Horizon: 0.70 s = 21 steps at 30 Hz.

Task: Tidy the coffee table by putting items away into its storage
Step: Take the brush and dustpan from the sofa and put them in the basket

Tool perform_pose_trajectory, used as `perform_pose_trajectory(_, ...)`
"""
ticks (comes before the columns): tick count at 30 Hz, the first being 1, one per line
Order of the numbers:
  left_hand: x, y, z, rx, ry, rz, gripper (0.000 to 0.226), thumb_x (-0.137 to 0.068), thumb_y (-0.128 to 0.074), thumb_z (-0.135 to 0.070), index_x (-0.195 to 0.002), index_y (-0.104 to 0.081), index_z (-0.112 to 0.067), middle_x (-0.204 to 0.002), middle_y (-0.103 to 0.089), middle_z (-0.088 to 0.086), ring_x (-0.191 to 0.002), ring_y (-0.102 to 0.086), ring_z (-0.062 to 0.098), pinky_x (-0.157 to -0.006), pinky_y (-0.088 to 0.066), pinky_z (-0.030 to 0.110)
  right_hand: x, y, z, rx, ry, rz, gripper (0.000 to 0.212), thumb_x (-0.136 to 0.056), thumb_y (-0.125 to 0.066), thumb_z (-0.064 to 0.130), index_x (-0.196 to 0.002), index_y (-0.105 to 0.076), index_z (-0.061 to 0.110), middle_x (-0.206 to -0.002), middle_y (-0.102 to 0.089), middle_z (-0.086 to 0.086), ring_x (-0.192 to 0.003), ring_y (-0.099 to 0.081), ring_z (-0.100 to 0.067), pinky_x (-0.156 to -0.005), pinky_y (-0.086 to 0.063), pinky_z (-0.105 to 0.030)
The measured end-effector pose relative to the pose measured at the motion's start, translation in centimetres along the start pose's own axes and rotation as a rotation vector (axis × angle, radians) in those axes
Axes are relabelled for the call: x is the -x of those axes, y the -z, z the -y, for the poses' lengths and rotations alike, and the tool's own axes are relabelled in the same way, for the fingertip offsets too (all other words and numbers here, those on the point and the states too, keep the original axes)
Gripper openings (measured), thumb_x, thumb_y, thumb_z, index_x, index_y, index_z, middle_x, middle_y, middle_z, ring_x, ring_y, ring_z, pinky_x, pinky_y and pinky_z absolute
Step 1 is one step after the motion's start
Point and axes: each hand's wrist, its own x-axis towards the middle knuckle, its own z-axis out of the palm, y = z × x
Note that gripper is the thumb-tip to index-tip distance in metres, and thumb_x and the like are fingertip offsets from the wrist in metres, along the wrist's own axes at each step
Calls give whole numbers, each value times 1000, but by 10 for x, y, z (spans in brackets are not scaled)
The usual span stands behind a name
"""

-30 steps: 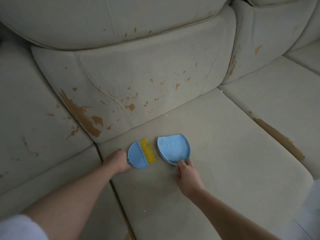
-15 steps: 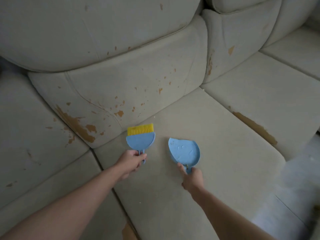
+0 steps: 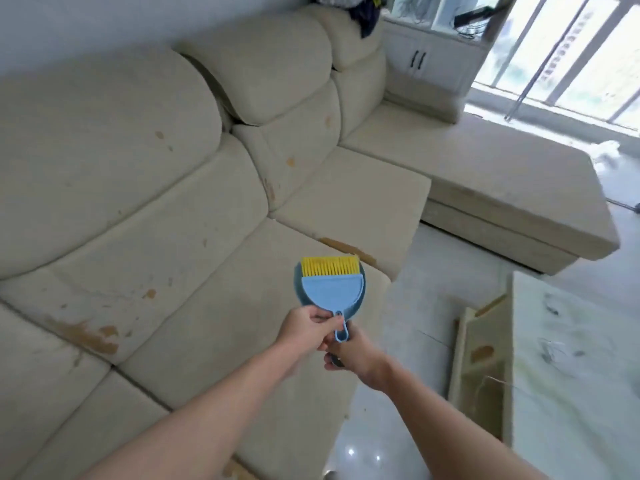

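Blue brush [image 3: 332, 291] nested on dustpan [image 3: 297, 287], both hands' grip, above sofa [image 3: 207, 216]

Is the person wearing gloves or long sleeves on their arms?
No gloves. The left hand and right hand are bare, with no rings or watch that I can see. Both forearms are uncovered right down to the bottom edge of the picture, so no sleeves show here. Anything worn higher up the arms is out of view.
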Motion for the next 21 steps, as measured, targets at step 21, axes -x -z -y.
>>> perform_pose_trajectory(21,275,-342,-25,-270,-158,390,19,-71,-87,-23,-70,-74,-9,-72,-75,8,-58,-72,16,-60,-62,30,406,215,-121,-690,8,-349,45,-94,-33,6,-133,-54,-2,-126,-62,-24,-101,-61,-33,-82,-53,-41)
